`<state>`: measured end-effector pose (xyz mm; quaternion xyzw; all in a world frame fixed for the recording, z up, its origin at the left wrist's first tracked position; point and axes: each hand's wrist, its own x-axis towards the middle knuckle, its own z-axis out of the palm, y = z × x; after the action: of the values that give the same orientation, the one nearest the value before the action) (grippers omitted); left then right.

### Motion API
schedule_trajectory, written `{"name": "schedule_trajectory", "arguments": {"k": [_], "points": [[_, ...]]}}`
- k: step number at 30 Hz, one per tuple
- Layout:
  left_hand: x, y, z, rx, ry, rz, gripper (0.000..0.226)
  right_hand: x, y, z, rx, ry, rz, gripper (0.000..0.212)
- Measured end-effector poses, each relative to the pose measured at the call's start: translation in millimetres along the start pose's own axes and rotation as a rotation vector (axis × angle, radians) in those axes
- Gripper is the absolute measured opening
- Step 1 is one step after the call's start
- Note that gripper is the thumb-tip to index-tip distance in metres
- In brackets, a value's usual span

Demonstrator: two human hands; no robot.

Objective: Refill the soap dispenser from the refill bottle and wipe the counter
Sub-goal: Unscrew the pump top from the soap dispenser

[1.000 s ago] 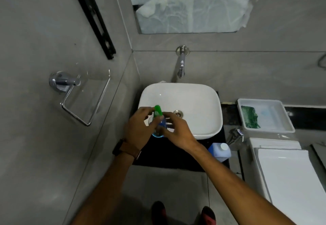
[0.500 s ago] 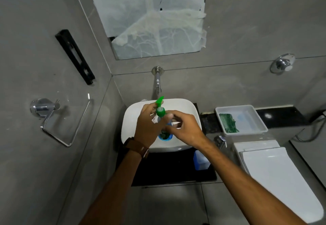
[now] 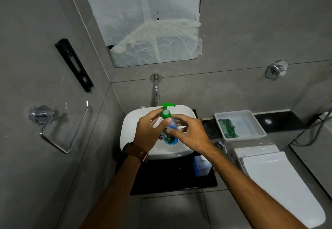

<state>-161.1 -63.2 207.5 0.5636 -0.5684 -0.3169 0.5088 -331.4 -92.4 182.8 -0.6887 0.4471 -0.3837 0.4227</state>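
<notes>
left hand (image 3: 150,133): fingers on the green pump collar of the soap dispenser (image 3: 169,127)
right hand (image 3: 188,132): thumb and fingers wrapped round the dispenser's clear body
dispenser: up between both hands, over the white sink (image 3: 133,131)
refill bottle (image 3: 201,166): on the black counter (image 3: 170,176), just under the right forearm

Grey tiled walls (image 3: 251,31) meet at a corner, with a paper-covered mirror (image 3: 149,22) above the white basin (image 3: 136,121).

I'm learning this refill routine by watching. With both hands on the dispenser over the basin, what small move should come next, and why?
Probably twist the green pump off. The left hand pinches the pump collar while the right hand holds the soap dispenser body, the pump looks seated, and the refill bottle waits untouched on the black counter.
</notes>
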Motion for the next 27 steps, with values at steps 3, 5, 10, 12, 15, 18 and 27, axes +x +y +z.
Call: {"name": "schedule_trajectory", "arguments": {"k": [3,5,10,12,15,18,27], "points": [[0.0,3.6,1.1,-0.019,-0.002,-0.026,0.048,-1.1,-1.3,2.0,0.002,0.000,-0.002,0.053],[-0.6,4.8,0.0,-0.041,-0.003,-0.030,0.051,-1.4,-1.4,2.4,0.000,0.007,0.000,0.054],[-2.1,2.3,-3.6,0.060,-0.027,0.067,0.042,-2.7,-0.4,1.0,-0.011,0.013,0.005,0.054],[0.5,1.8,-6.4,0.052,-0.026,0.033,0.045,-2.8,0.1,1.2,-0.021,0.009,0.011,0.054],[4.1,2.5,-8.0,0.024,-0.008,-0.023,0.053,-2.7,0.6,3.5,-0.028,-0.014,0.010,0.052],[4.9,4.1,-5.4,0.049,-0.061,0.001,0.056,-2.0,0.5,6.5,-0.029,-0.021,0.025,0.051],[4.5,-7.6,-8.3,-0.015,-0.061,-0.024,0.048,1.0,2.3,5.8,-0.031,-0.031,0.041,0.053]]}}
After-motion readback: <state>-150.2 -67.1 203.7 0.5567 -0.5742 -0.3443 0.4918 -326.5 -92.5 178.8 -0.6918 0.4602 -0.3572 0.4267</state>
